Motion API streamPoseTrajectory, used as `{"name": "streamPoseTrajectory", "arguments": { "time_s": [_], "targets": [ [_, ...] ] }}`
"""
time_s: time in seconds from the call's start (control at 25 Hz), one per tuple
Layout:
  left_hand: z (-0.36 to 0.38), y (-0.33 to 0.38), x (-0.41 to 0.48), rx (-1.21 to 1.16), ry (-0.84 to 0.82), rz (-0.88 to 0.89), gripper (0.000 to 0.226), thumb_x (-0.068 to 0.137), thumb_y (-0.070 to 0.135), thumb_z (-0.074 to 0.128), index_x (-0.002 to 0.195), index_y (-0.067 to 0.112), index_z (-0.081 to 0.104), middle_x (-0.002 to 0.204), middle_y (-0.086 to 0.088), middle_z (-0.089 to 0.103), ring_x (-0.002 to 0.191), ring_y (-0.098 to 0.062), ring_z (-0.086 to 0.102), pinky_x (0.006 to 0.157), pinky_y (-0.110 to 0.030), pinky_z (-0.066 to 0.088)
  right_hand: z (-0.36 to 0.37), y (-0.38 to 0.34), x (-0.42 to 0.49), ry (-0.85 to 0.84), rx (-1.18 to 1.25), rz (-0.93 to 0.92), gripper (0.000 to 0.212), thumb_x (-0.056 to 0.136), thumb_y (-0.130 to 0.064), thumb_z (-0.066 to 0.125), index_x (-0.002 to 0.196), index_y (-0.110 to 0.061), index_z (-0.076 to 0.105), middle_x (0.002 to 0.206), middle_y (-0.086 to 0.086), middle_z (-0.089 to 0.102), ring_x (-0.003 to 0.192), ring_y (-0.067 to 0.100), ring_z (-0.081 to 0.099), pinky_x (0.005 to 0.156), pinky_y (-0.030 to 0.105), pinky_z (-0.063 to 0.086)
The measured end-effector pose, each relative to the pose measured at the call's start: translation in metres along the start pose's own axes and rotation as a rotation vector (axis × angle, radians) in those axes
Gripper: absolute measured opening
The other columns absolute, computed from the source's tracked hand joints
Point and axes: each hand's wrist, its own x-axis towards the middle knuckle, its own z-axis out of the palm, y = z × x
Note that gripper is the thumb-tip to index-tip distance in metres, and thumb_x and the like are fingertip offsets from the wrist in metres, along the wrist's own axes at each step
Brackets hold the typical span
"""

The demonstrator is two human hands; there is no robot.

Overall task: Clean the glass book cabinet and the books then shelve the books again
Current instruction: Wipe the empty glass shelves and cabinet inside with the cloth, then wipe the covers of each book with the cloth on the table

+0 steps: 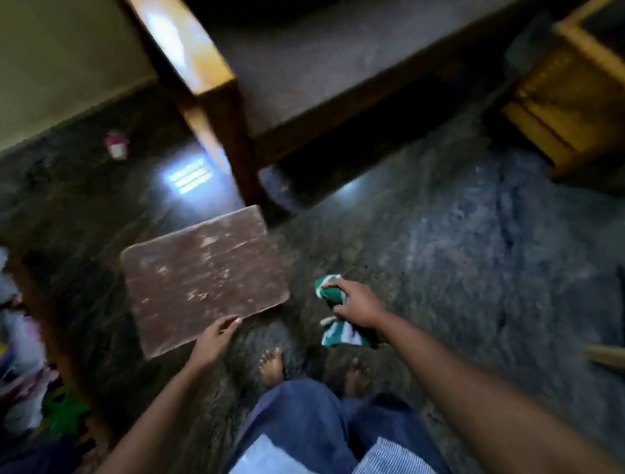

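A large brown book (203, 279) with a worn, scuffed cover is held out flat above the dark floor. My left hand (213, 341) grips its near edge, thumb on top. To the right of the book, my right hand (354, 304) clutches a bunched green and white cloth (333, 313), apart from the cover. The view is blurred. No glass cabinet can be made out.
A wooden table (203, 77) stands ahead, its leg just beyond the book. A yellow wooden piece of furniture (570, 104) sits at the upper right. A blurred heap of books and papers (13, 350) lies at the left. My bare feet (273, 366) stand on the stone floor.
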Motion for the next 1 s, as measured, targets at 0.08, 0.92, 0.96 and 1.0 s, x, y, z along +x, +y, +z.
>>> {"name": "streamPoseTrajectory", "arguments": {
  "time_s": [0.08, 0.92, 0.96, 1.0],
  "targets": [
    [0.038, 0.051, 0.008, 0.154, -0.106, 0.089, 0.027, 0.096, 0.019, 0.051, 0.116, 0.006, 0.062, 0.113, -0.001, 0.058, 0.104, -0.014, 0.051, 0.084, -0.02, 0.035, -0.05, 0.064, -0.058, 0.195, 0.216, 0.064, 0.053, 0.072, -0.006, 0.063, 0.119, -0.029, 0.058, 0.124, 0.008, 0.059, 0.112, 0.024, 0.057, 0.096, 0.031, 0.043],
    [0.83, 0.438, -0.287, 0.649, -1.285, 0.503, 0.02, 0.098, 0.025, 0.046, 0.115, 0.023, 0.056, 0.111, -0.001, 0.058, 0.094, -0.011, 0.055, 0.071, -0.023, 0.044, -0.257, 0.58, -0.586, 1.761, 0.754, 0.732, 0.055, 0.082, 0.0, 0.066, 0.124, -0.03, 0.045, 0.127, -0.008, 0.045, 0.119, 0.01, 0.043, 0.092, 0.008, 0.032],
    [0.851, 0.449, -0.292, 0.66, -1.272, 0.474, 0.022, 0.097, 0.027, 0.046, 0.117, 0.024, 0.055, 0.115, 0.0, 0.058, 0.096, -0.011, 0.056, 0.071, -0.024, 0.044, -0.265, 0.597, -0.594, 1.765, 0.763, 0.751, 0.055, 0.082, 0.0, 0.066, 0.126, -0.027, 0.046, 0.13, -0.007, 0.046, 0.122, 0.012, 0.043, 0.093, 0.009, 0.032],
    [0.876, 0.464, -0.301, 0.651, -1.265, 0.475, 0.022, 0.097, 0.027, 0.046, 0.117, 0.024, 0.054, 0.116, -0.001, 0.057, 0.094, -0.011, 0.056, 0.068, -0.024, 0.045, -0.275, 0.617, -0.605, 1.778, 0.772, 0.768, 0.055, 0.082, -0.001, 0.066, 0.128, -0.024, 0.047, 0.134, -0.003, 0.047, 0.124, 0.014, 0.044, 0.094, 0.011, 0.033]
  ]
}}
